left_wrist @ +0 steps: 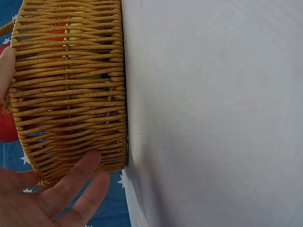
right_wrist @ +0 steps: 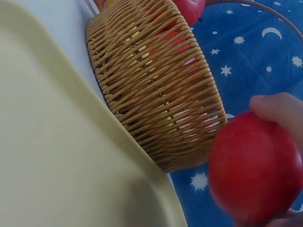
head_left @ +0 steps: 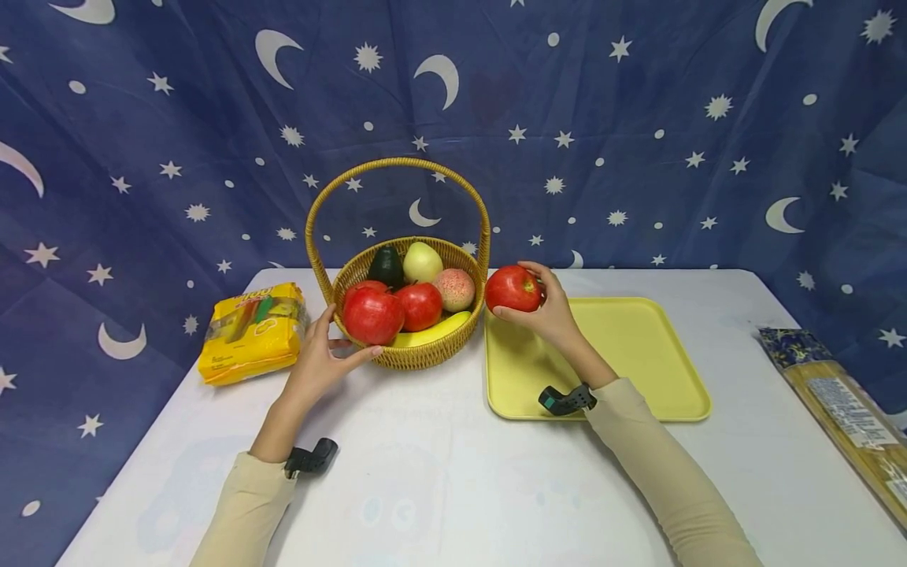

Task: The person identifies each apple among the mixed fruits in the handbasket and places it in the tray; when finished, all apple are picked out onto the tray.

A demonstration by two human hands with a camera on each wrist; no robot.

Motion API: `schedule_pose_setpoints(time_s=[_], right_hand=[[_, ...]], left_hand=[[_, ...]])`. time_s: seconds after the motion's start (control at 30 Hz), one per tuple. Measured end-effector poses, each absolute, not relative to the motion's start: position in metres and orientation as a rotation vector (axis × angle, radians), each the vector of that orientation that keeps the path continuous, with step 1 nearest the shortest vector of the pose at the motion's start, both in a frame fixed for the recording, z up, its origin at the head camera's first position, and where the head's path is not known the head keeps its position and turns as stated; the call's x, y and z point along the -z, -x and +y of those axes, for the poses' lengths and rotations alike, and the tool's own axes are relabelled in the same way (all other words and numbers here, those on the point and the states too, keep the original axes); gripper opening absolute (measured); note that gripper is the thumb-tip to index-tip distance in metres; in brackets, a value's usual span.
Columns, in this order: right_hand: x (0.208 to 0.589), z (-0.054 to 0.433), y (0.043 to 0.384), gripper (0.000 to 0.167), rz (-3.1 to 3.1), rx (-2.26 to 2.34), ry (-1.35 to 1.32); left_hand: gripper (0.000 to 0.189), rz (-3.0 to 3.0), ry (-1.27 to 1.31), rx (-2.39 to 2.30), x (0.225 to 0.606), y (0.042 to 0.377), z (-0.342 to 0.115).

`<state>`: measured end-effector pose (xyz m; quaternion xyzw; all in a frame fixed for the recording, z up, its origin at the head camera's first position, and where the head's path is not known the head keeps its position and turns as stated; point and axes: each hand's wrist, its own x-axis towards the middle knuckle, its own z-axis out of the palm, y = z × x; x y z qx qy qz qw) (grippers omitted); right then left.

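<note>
My right hand [head_left: 546,311] holds a red apple [head_left: 512,289] between thumb and fingers, just right of the wicker basket [head_left: 418,358] and over the far left corner of the yellow tray [head_left: 659,358]. In the right wrist view the apple [right_wrist: 253,168] appears close up, with the thumb over it. My left hand [head_left: 319,358] rests against the basket's left front, thumb along the rim and fingers spread on the outer wall [left_wrist: 71,109]. Inside the basket lie a large red fruit [head_left: 372,313], another red fruit [head_left: 421,305], a peach [head_left: 454,289], a pale green pear [head_left: 423,261], an avocado [head_left: 386,268] and a banana [head_left: 432,331].
A yellow packet [head_left: 253,333] lies on the white table [head_left: 425,488] to the left of the basket. At the right edge lies a long clear package [head_left: 843,409]. The basket's tall handle [head_left: 398,163] arches above the fruit. A blue star-patterned cloth [head_left: 602,142] hangs behind.
</note>
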<state>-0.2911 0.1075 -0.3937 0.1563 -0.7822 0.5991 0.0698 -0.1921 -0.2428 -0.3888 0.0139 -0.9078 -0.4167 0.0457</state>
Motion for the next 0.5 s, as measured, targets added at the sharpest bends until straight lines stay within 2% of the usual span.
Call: schedule_pose_setpoints(time_s=[0.5], right_hand=[[0.4015, 0.1097, 0.2943, 0.08, -2.466, -1.775, -0.41]], left_hand=[[0.112, -2.762, -0.04, 1.288, 0.3899, 0.1933, -0.2428]])
